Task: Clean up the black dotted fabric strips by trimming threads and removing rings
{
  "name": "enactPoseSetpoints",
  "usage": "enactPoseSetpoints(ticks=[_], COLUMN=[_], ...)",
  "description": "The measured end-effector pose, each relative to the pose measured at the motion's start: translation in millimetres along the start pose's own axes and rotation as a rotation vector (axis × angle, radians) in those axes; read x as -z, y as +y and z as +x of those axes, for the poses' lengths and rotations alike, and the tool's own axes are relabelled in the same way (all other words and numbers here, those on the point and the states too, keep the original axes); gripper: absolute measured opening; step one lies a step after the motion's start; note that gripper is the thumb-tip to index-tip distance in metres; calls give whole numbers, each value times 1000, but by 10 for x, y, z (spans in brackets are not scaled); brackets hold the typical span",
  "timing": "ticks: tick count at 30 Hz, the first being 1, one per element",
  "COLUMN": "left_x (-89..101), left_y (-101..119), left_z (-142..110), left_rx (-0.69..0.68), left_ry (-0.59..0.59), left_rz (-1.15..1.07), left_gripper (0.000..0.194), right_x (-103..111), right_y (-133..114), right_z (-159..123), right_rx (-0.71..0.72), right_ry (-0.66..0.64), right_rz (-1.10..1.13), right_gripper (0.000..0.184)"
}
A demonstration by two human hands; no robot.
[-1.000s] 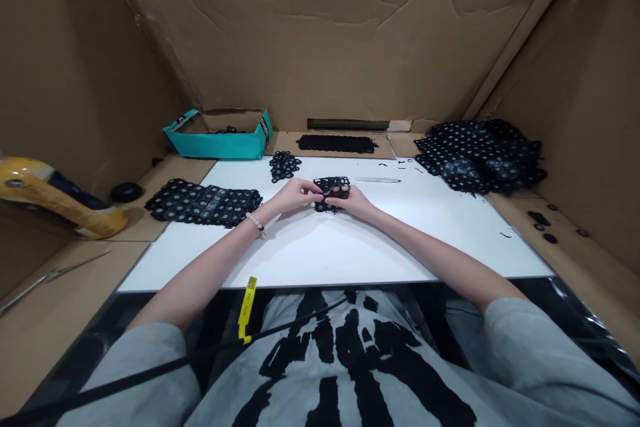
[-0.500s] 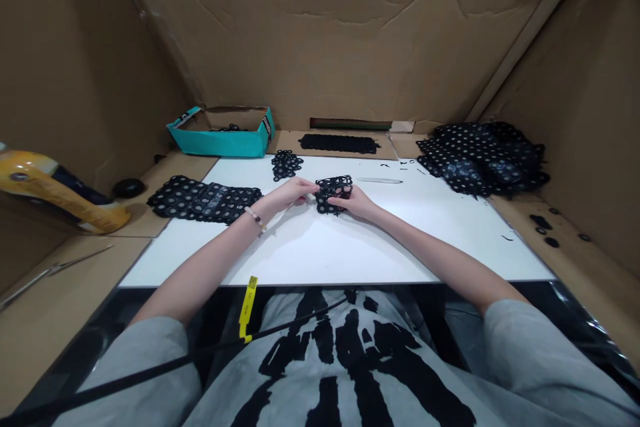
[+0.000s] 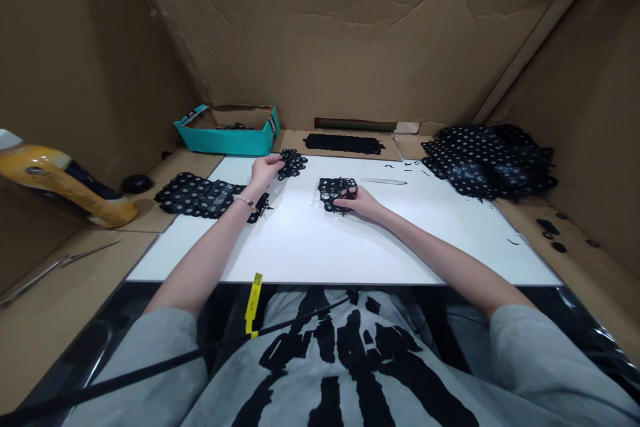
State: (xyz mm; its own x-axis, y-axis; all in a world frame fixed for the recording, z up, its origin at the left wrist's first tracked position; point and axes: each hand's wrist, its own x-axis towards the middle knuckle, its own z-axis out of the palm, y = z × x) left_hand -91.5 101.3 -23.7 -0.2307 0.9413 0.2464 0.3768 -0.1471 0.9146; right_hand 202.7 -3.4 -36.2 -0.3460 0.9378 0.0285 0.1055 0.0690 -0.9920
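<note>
My right hand (image 3: 367, 203) grips a small black lattice piece with rows of round holes (image 3: 331, 193) by its right edge, thumb on top, over the middle of the white board. Out to the left, my left hand (image 3: 266, 170) is at the near edge of a loose cluster of small black rings (image 3: 294, 164). Its fingertips are pinched together at the rings; whether one is between them is too small to make out. Below my left wrist lies a longer black perforated strip (image 3: 200, 197), partly covered by the forearm.
A teal box (image 3: 227, 140) with some black rings stands at the back left. Behind the board lies a black strip (image 3: 343, 143). A white pen-like tool (image 3: 384, 181) rests near a black perforated heap (image 3: 490, 160). Tweezers (image 3: 65, 261) and a yellow bottle (image 3: 65, 180) are left.
My left hand has left the lattice piece and moved left and away from me to the ring cluster. My right hand still holds the piece in nearly the same place.
</note>
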Motion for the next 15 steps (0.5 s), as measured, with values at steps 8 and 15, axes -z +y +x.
enactPoseSetpoints(ticks=[8,15], left_x=[-75,-81], left_y=[493,599], left_z=[-405,-533], left_rx=[-316,-500], left_ry=[-189,-248], left_rz=[221,496], left_gripper=[31,27], right_x=[0,-13], right_y=[-10,4], right_z=[-4,28], right_rx=[7,17], right_ry=[17,50], right_rz=[34,72], right_gripper=[39,41])
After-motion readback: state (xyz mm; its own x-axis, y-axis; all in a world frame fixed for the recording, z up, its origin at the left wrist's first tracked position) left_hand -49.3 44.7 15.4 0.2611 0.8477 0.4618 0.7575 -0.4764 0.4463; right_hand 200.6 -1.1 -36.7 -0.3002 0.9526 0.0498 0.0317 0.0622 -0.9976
